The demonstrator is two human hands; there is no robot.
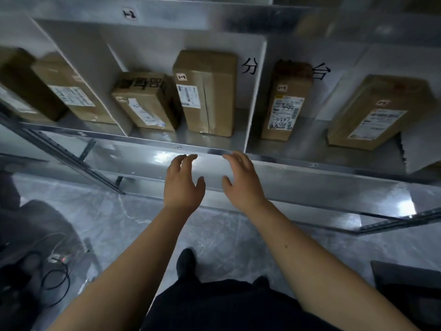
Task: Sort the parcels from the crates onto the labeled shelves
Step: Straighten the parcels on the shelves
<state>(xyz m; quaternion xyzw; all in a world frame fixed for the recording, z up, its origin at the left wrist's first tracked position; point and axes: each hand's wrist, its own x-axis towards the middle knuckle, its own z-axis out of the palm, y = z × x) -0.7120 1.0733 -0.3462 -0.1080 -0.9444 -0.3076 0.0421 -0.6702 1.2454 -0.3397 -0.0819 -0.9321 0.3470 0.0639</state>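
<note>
Both hands reach forward side by side, palms down and holding nothing: the left hand (183, 181) and the right hand (241, 180) have their fingers loosely spread and slightly bent, fingertips near the shiny metal front edge of the shelf (214, 151). Behind that edge, white dividers split the shelf into bays of rectangular brown cardboard parcels with printed labels. In the middle bay a tall taped parcel (206, 91) stands just beside a shorter parcel (145, 101) with dark print on top. The right bay holds a narrow parcel (285, 101) with handwriting on its label and, well apart, a broad parcel (374, 111). Below lies glossy grey marbled floor (226, 235).
</note>
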